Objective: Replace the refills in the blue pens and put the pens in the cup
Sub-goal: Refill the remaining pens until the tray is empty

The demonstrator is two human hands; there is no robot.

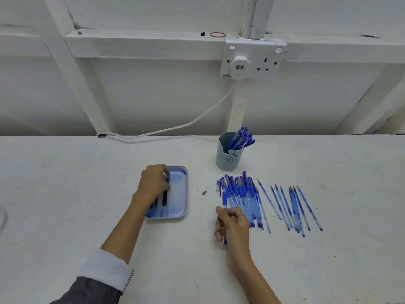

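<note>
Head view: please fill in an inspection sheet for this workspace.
Surface: white table, rough and speckled.
Job's things: cup holding blue pens; row of pens lying in front of it; loose refills to their right; blue tray with dark refills.
Clutter: small metal tip between tray and row.
Hands: left hand over the dark refills, fingers curled, grip unclear; right hand grips the held pen.
Cables: white cable from wall plug to the table's back edge.
Surroundings: white framed wall; rubber band and small black item on the ledge.
</note>
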